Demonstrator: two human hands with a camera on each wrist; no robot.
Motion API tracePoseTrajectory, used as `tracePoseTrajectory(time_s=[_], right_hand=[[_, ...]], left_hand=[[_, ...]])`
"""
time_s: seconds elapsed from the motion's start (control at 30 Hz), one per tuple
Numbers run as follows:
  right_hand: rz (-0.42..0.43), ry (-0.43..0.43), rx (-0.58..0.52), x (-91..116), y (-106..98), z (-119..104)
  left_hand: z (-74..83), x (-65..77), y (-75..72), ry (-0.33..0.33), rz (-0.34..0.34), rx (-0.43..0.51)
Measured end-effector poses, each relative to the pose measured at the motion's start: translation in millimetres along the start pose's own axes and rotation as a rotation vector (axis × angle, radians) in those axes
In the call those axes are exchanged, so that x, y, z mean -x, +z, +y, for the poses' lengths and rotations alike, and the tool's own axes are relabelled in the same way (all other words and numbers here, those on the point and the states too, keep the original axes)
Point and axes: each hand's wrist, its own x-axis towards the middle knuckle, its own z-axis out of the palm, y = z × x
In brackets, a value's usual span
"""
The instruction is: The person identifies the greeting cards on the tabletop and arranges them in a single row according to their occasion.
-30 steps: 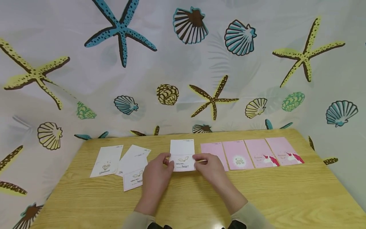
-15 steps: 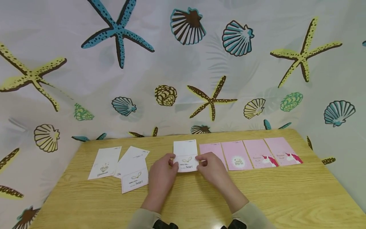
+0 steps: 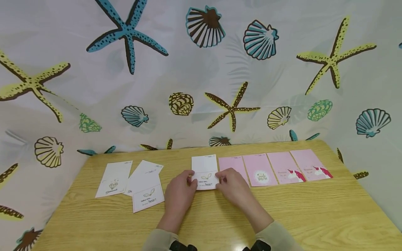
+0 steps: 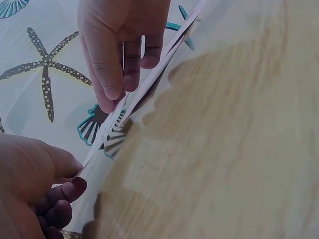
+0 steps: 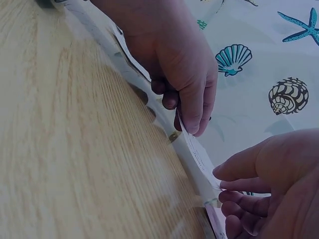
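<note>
A white card (image 3: 204, 164) lies in front of me at the middle of the table's back half. Its lower part carries gold wings and the word "heart", with a crease or edge line across the middle. My left hand (image 3: 179, 190) pinches its left edge between thumb and fingers. At the right edge my right hand (image 3: 233, 186) pinches it the same way. In the left wrist view the card (image 4: 107, 127) appears edge-on as a thin strip between both hands. The right wrist view also shows the card (image 5: 199, 157) stretched between thumbs and fingers.
To the left lie a white diamond card (image 3: 114, 177) and overlapping white cards, the front one a winged heart card (image 3: 148, 198). Several pink cards stand in a row at right, including one with a white circle (image 3: 260, 170) and a unicorn card (image 3: 311, 165). A patterned cloth (image 3: 201, 69) hangs behind the wooden table (image 3: 314, 216).
Both hands keep their pinch on the white card. The card has shifted slightly right, toward the pink row, and its right edge now sits against the nearest pink card. The view has moved a little.
</note>
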Motion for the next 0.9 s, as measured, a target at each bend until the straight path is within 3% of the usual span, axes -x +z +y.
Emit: tracePoseTrajectory(time_s=[0.27,0.9], right_hand=[[0.002,-0.034,0.062,-0.1,1.7,-1.0],[-0.017,-0.028,0.067,0.1,0.7,-0.4]], left_hand=[[-2.2,1.4,2.2,0.005,0.001,-0.008],[-4.2,1.6,6.5,0.034,0.001,-0.038]])
